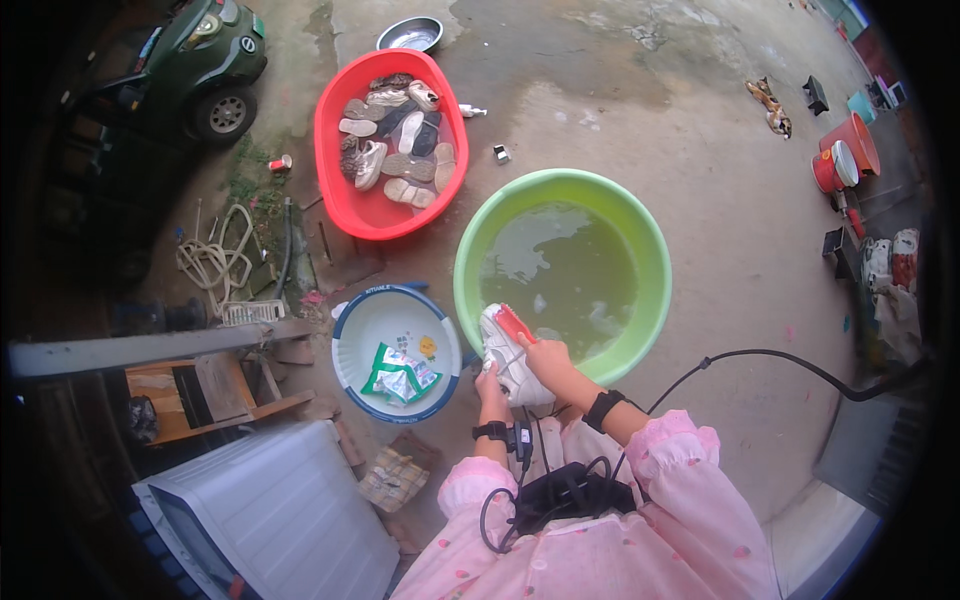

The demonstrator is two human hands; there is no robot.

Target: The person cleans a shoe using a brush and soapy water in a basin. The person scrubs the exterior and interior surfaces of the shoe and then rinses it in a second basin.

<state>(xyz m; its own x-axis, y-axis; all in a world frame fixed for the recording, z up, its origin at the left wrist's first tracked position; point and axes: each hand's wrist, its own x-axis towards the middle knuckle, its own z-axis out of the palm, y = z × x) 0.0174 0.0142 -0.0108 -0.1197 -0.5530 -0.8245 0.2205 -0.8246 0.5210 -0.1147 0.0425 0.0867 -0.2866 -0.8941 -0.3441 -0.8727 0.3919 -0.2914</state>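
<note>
My left hand (491, 388) grips a white sneaker (513, 374) at the near left rim of a large green basin (662, 270). Closed around a red scrub brush (512, 324), my right hand (549, 362) presses it against the upper part of the shoe. The brush's bristles are hidden. Murky greenish water (560, 270) with a few patches of foam fills the lower part of the basin.
Beyond stands a red tub (335, 160) with several shoes in water. A white-and-blue basin (343, 370) holds a green-and-white packet (398, 375). A metal bowl (410, 22), a parked vehicle (190, 70), a hose (225, 255) and a cat (768, 105) are farther out. A black cable (770, 353) runs rightward.
</note>
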